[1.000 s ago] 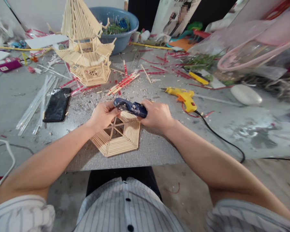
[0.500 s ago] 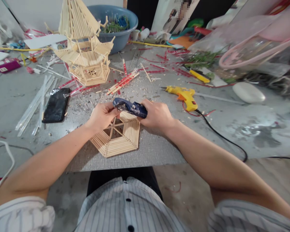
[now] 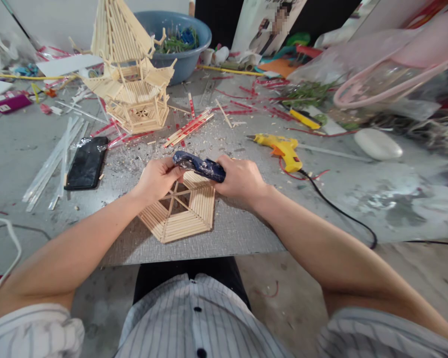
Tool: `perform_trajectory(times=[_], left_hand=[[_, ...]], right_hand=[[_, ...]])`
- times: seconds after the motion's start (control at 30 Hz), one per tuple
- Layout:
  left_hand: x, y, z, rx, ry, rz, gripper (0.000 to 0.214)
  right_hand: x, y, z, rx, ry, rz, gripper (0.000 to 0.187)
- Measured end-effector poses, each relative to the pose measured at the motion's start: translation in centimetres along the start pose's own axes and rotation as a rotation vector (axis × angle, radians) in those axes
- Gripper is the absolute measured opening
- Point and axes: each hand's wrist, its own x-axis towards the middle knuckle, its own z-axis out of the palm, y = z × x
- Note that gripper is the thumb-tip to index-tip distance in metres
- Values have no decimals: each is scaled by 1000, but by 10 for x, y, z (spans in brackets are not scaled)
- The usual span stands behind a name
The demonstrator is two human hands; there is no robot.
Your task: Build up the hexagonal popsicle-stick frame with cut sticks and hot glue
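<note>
My right hand (image 3: 242, 181) is closed round one end of a worn dark blue hand tool (image 3: 201, 166), whose exact kind I cannot make out. At the tool's other end my left hand (image 3: 155, 180) pinches with thumb and forefinger. What those fingers hold, if anything, is hidden. Both hands are above the far side of a hexagonal frame (image 3: 182, 224) of pale wooden sticks with spokes in its open middle. The frame lies flat near the table's front edge, its far left part covered by my left hand and forearm.
Behind stands a stick-built pagoda (image 3: 140, 94) before a blue basin (image 3: 194, 59). Loose sticks (image 3: 189, 128) lie beyond my hands. To the left are a black phone (image 3: 85, 164) and clear glue sticks (image 3: 54, 161). A yellow glue gun (image 3: 280, 149) with a black cord lies right.
The view has shifted very slightly, so things on the table appear a little further left. My hands, the blue tool and the hexagonal frame keep nearly the same arrangement.
</note>
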Motion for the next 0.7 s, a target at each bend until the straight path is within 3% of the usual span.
perform_trajectory(times=[0.33,0.5,0.7], left_hand=[[1,0,0,-34,2,3,26],[1,0,0,-52,20,8,24],[3,-8,3,-105,62,1,18]], right_hand=[[1,2,4,4,14,1,33],[6,8,7,79,151,42,49],[6,12,9,132,166,-93,55]])
